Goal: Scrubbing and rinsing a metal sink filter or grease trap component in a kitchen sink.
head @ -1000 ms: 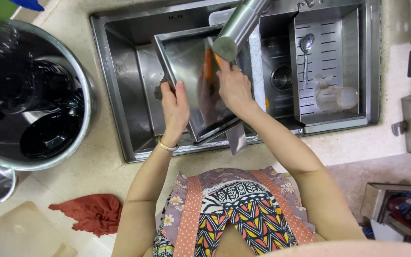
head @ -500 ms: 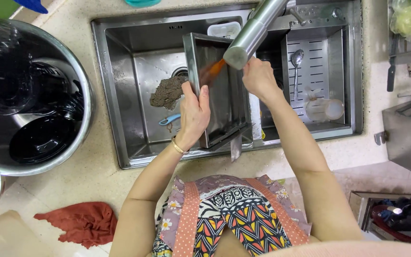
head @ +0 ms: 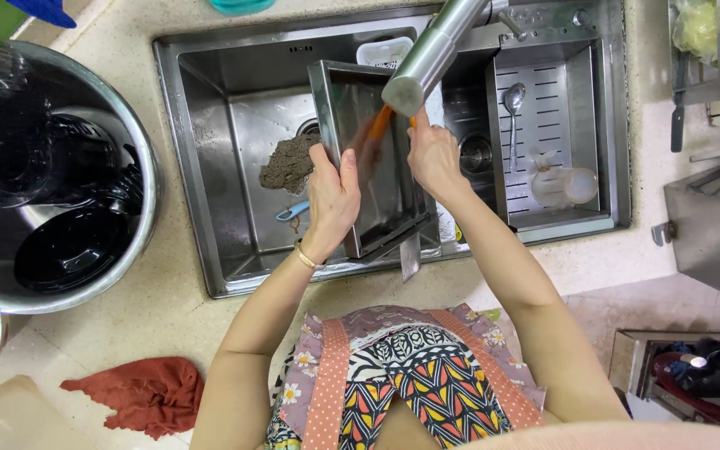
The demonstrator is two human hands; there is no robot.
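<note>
My left hand [head: 332, 200] grips the left rim of a rectangular steel tray [head: 374, 179] that stands tilted on edge in the steel sink [head: 210, 167]. My right hand [head: 432, 157] holds an orange-handled brush [head: 374, 133], blurred, against the tray's inside. The steel faucet spout [head: 431, 54] hangs just above my right hand.
A grey scouring pad [head: 289, 162] and a small blue item [head: 293, 210] lie on the sink floor. The right basin's drain rack [head: 543, 108] holds a spoon [head: 513, 104] and a clear cup [head: 562, 185]. A big steel pot [head: 139, 167] with black bowls stands left; a red cloth [head: 139, 393] lies below.
The tray has been tipped from nearly flat to standing on edge. My left hand has shifted along its rim and my right hand has moved up under the faucet with the brush.
</note>
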